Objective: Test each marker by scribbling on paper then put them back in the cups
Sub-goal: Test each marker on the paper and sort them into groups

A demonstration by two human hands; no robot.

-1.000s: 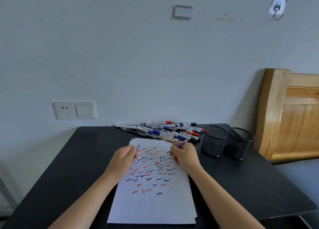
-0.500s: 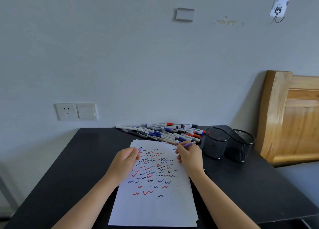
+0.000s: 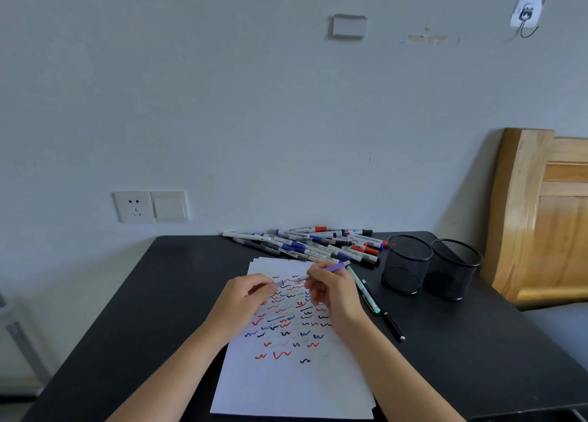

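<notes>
Over the scribbled paper point(image 3: 286, 386), the right hand point(image 3: 334, 291) is gripping a purple marker point(image 3: 331, 268) in curled fingers, nib pointing toward the cap point(image 3: 279, 283) that the left hand point(image 3: 241, 300) is pinching. More markers point(image 3: 311, 245) are lying piled just behind the paper, their barrel print too small to read. Two mesh cups point(image 3: 407, 264) are standing right of the paper on the desk point(image 3: 143, 310).

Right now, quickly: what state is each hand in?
Left hand: pinching the purple cap.
Right hand: gripping the purple pen.
</notes>
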